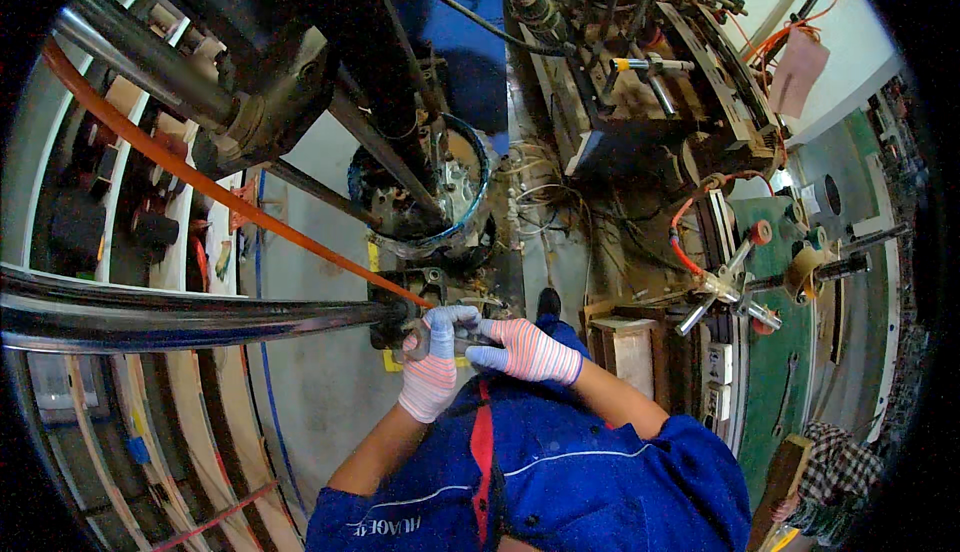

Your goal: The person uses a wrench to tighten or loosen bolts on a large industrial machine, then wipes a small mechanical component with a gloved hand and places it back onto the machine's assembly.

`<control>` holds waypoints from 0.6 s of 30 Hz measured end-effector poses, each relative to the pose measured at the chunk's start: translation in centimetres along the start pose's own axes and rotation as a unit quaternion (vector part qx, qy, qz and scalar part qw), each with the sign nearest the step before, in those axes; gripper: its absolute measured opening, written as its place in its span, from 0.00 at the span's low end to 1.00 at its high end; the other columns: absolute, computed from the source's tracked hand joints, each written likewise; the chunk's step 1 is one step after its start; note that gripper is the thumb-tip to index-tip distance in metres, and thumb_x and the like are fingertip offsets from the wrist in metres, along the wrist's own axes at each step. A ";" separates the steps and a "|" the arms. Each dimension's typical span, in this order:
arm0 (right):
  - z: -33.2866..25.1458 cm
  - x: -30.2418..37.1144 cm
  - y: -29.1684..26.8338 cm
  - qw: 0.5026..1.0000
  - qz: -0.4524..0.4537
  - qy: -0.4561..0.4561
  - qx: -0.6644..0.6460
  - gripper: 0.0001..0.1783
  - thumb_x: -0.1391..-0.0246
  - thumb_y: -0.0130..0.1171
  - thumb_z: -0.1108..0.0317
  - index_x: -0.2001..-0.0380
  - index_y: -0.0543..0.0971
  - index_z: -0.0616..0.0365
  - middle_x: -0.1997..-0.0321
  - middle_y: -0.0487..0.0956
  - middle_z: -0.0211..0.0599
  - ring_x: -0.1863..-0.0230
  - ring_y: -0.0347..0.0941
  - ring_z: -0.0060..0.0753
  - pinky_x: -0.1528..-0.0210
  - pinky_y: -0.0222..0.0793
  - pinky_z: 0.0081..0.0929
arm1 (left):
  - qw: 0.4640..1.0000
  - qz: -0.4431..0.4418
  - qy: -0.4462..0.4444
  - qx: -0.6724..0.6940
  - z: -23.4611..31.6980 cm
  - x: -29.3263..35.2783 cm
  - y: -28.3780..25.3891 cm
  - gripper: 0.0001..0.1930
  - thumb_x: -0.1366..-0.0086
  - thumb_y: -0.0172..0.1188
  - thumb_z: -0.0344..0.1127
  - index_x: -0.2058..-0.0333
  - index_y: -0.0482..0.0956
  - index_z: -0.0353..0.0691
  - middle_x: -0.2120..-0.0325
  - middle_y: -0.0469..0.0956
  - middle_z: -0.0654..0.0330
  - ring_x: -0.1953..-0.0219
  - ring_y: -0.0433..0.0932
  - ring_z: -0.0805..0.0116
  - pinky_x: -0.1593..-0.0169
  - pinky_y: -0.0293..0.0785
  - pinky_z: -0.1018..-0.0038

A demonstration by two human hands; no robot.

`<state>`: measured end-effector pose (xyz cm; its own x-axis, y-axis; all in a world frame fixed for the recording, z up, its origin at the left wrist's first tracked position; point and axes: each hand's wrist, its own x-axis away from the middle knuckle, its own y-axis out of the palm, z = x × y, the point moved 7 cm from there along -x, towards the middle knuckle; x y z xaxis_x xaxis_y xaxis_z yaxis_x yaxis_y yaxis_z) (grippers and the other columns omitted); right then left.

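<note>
Head view, centre of frame: two gloved hands, left hand (pixel 430 367) and right hand (pixel 520 349), both closed together around one small metal tool (pixel 462 340), just right of one dark horizontal bar (pixel 180 314). One orange hose (pixel 230 202) slanting from upper left down to the hands. One round metal assembly (pixel 435 202) directly above, partly hidden behind dark rods. Lower right: another person's checked sleeve (pixel 840 472).
</note>
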<state>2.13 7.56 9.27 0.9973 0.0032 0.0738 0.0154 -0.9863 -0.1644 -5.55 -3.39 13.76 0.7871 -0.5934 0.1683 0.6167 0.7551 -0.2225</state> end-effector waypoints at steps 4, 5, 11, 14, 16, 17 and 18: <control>4.0 -2.3 -3.3 0.993 0.113 -0.005 0.043 0.24 0.41 0.65 0.54 0.47 0.79 0.58 0.56 0.84 0.43 0.54 0.80 0.33 0.50 0.75 0.30 | 0.996 -0.034 0.074 0.040 1.6 0.5 -0.3 0.29 0.22 0.42 0.56 0.56 0.81 0.34 0.60 0.83 0.57 0.58 0.82 0.66 0.50 0.77 0.69; 3.7 -3.6 -5.0 0.985 0.159 -0.008 0.064 0.23 0.42 0.66 0.56 0.49 0.79 0.58 0.56 0.83 0.43 0.54 0.81 0.34 0.50 0.75 0.31 | 0.997 -0.015 0.070 0.030 2.1 0.8 -0.9 0.29 0.22 0.43 0.56 0.57 0.81 0.33 0.61 0.83 0.57 0.59 0.82 0.66 0.50 0.77 0.69; 6.6 -14.9 -12.8 0.912 0.324 -0.025 0.251 0.23 0.49 0.68 0.52 0.53 0.82 0.52 0.55 0.82 0.46 0.51 0.78 0.53 0.47 0.75 0.42 | 0.995 0.091 0.027 -0.040 -0.5 3.2 -3.2 0.30 0.22 0.42 0.56 0.58 0.80 0.32 0.63 0.84 0.54 0.60 0.82 0.65 0.51 0.77 0.69; 5.2 -19.3 -13.0 0.919 0.233 -0.018 0.318 0.24 0.52 0.70 0.50 0.56 0.83 0.53 0.60 0.82 0.47 0.53 0.78 0.51 0.48 0.75 0.43 | 0.981 0.182 -0.062 -0.019 -2.9 6.0 -4.2 0.30 0.22 0.41 0.56 0.57 0.78 0.31 0.64 0.84 0.52 0.59 0.82 0.64 0.50 0.77 0.67; 4.8 -20.7 -12.6 0.937 0.174 -0.010 0.303 0.24 0.53 0.71 0.49 0.58 0.83 0.54 0.60 0.82 0.47 0.53 0.78 0.51 0.49 0.75 0.43 | 0.961 0.250 -0.104 0.056 -6.3 8.0 -4.9 0.30 0.22 0.40 0.55 0.55 0.76 0.29 0.61 0.82 0.48 0.58 0.82 0.61 0.50 0.76 0.65; 4.7 -21.2 -12.6 0.943 0.143 -0.006 0.299 0.24 0.53 0.71 0.49 0.59 0.83 0.55 0.60 0.82 0.47 0.54 0.78 0.50 0.50 0.75 0.44 | 0.948 0.283 -0.119 0.078 -7.3 8.8 -5.0 0.30 0.22 0.41 0.55 0.55 0.76 0.28 0.61 0.81 0.48 0.58 0.82 0.60 0.50 0.77 0.65; 4.0 -21.2 -13.0 0.930 0.174 -0.062 0.318 0.24 0.55 0.71 0.49 0.61 0.83 0.57 0.62 0.81 0.46 0.55 0.78 0.51 0.51 0.75 0.44 | 0.934 0.316 -0.134 0.101 -8.2 9.9 -5.0 0.30 0.22 0.41 0.55 0.55 0.76 0.28 0.60 0.81 0.47 0.58 0.82 0.59 0.51 0.77 0.64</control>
<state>-18.96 21.02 5.88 0.9497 -0.2404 -0.2004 -0.3100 -0.6333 -0.7091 -0.82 -15.32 8.69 0.9507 0.0594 0.3043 -0.0047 0.9841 -0.1774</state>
